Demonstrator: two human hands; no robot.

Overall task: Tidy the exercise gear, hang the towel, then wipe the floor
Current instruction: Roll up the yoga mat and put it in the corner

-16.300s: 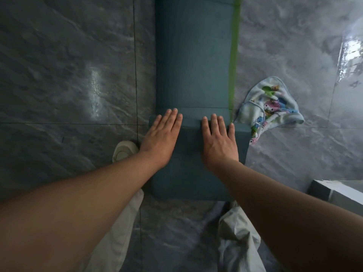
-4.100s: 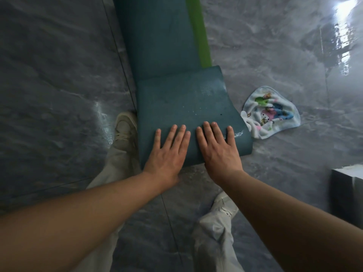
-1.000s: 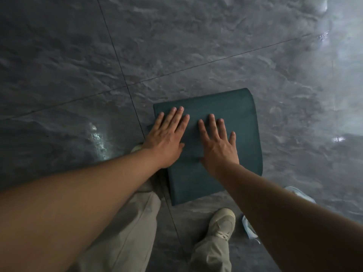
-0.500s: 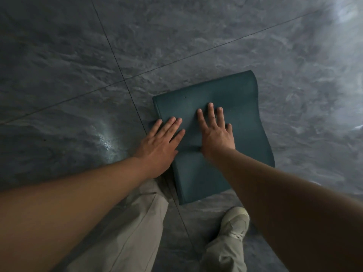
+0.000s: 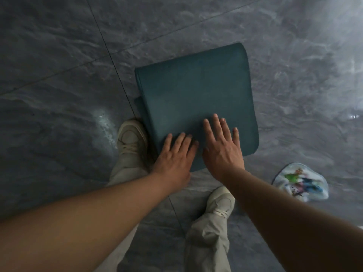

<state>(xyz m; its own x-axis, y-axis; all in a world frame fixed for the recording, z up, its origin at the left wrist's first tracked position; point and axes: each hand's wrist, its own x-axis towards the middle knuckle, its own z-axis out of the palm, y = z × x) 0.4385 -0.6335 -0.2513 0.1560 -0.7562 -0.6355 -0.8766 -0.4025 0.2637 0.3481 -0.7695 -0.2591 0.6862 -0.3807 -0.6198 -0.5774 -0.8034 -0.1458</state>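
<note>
The teal exercise mat lies folded into a flat stack on the grey tiled floor. My left hand rests flat on the stack's near edge, fingers spread. Beside it, my right hand presses flat on the top layer, fingers apart. Neither hand grips anything. A small white towel with cartoon prints lies crumpled on the floor to the right of my right forearm, partly hidden by it.
My two feet in pale shoes and light trousers stand just before the mat, the left shoe touching its side. Glossy dark tiles with thin grout lines stretch all around.
Both hands have slid back toward me to the stack's near edge. The mat now lies fully folded, and the towel has come back into view at the right.
</note>
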